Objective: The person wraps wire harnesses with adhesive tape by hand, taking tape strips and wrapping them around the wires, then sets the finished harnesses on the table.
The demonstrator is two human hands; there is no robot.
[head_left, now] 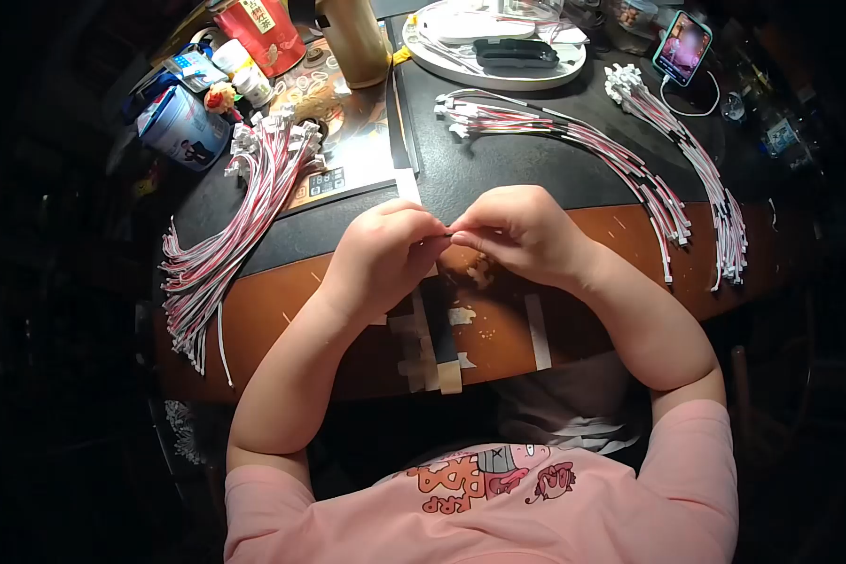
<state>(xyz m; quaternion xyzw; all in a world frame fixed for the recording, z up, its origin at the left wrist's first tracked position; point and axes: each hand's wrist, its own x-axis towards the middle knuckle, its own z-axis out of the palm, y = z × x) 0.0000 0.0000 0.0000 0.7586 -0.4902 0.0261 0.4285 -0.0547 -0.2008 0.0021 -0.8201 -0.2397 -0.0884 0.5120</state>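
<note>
Head view: near the front edge of the table (583, 329), a small dark piece (449, 234) is pinched between the closed fingertips (430, 224) of left hand (381, 246) and right hand (533, 237); probably light, best held by its ends.

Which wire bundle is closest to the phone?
The rightmost bundle: its white connectors lie beside the phone; the middle bundle and left bundle lie farther away.

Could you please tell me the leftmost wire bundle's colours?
The bundle is red and white, seen in the head view.

Cables (252, 211) left, more cables (583, 137) right, hands (381, 246) between
</note>
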